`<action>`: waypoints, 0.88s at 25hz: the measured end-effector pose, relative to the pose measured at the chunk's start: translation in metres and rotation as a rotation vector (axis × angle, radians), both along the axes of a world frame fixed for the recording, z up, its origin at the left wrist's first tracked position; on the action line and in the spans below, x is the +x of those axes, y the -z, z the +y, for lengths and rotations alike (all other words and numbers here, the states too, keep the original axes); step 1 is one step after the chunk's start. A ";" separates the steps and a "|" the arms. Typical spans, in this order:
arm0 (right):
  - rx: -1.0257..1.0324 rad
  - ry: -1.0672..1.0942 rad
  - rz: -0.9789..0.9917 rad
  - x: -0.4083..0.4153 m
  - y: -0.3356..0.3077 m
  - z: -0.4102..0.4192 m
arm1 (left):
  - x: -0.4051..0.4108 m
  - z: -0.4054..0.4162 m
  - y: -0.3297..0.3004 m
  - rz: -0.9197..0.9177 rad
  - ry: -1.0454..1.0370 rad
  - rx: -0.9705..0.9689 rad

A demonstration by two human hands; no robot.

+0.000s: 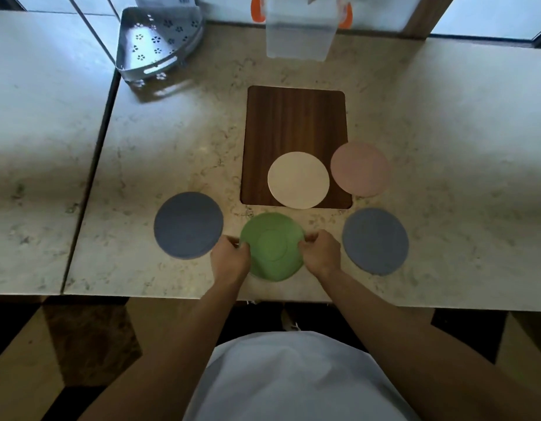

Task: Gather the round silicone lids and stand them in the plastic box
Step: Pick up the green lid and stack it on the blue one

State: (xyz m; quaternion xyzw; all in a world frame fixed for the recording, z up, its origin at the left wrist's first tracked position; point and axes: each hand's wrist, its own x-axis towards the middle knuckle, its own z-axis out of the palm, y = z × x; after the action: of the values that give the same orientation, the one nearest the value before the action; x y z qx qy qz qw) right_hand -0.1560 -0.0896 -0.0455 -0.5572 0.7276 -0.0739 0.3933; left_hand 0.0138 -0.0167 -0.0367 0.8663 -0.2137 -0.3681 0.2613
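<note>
Several round silicone lids lie flat on the counter. A green lid [272,246] is nearest the front edge; my left hand [229,256] grips its left rim and my right hand [320,253] grips its right rim. A blue lid [188,224] lies to the left and another blue lid [375,240] to the right. A white lid [298,179] rests on the wooden board, with a pink lid [360,169] beside it. The clear plastic box [299,28] with orange clips stands at the back.
A dark wooden board [293,117] lies in the middle of the marble counter [172,153]. A grey perforated metal corner rack [156,44] stands at the back left. A seam [93,183] divides this counter from the slab on the left.
</note>
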 end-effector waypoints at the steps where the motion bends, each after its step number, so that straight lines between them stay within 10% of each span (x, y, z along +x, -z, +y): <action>1: 0.011 0.010 -0.018 -0.001 0.000 -0.003 | 0.002 -0.001 0.000 0.004 -0.025 0.002; 12: 0.018 -0.009 -0.329 -0.073 -0.005 -0.047 | -0.038 -0.033 -0.013 0.147 -0.056 -0.102; 22: -0.115 0.198 -0.097 -0.212 -0.002 -0.071 | -0.148 -0.107 -0.010 0.295 0.246 -0.085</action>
State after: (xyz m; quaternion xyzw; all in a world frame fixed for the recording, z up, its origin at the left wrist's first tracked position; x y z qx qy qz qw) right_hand -0.3682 -0.1608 -0.0435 -0.5000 0.7537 -0.1811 0.3861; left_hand -0.1340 -0.1234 -0.0262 0.7585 -0.2930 -0.5108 0.2792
